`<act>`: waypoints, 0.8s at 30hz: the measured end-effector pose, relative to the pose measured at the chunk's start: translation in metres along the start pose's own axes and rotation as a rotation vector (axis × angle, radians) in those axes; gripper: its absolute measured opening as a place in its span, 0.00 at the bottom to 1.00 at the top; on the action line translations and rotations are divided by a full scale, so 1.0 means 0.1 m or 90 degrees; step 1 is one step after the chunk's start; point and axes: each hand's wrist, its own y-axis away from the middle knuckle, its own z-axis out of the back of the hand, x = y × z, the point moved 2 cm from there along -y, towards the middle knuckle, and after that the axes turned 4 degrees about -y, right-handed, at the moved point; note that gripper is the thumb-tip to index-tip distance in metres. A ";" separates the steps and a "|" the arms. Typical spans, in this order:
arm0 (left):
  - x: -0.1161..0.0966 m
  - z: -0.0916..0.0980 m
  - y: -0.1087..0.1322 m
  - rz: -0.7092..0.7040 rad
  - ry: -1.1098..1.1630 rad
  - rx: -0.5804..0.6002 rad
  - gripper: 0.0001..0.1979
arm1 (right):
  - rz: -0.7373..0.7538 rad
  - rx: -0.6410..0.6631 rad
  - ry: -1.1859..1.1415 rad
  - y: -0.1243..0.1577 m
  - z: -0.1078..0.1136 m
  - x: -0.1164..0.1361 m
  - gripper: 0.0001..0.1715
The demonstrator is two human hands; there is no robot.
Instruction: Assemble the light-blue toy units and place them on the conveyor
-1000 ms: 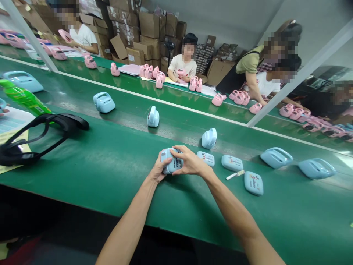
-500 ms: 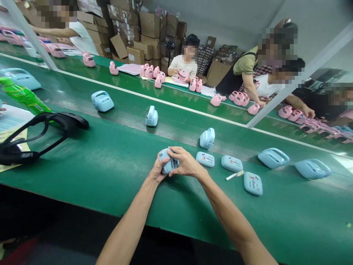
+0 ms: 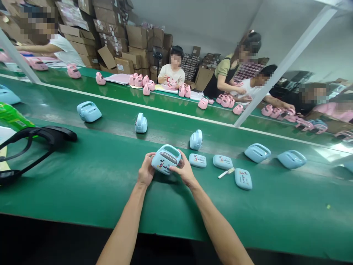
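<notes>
Turning a blue case face-on, one hand at each end

Half a second ago the case stood narrow in the grip, right hand wrapped across its print; now the printed front shows nearly whole, handle and dark strip exposed too; for the work in hand, I judge this leaves the front open to view and touch.

Front points back toward the wearer, handle side up and away; long axis runs left to right, dipping slightly at the right end.

Left hand grips the left end, some fingers hidden behind; right fingers pinch the right end, thumb on the lower front corner; case sits ahead of the wearer, over the green surface, contact below not certain; near it, to the right, a flat printed blue piece; farther right, a white-handled tool.
</notes>
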 end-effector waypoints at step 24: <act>0.10 0.04 -0.10 -0.114 -0.528 -0.353 0.28 | 0.115 -0.352 0.350 -0.27 -0.35 -0.15 0.47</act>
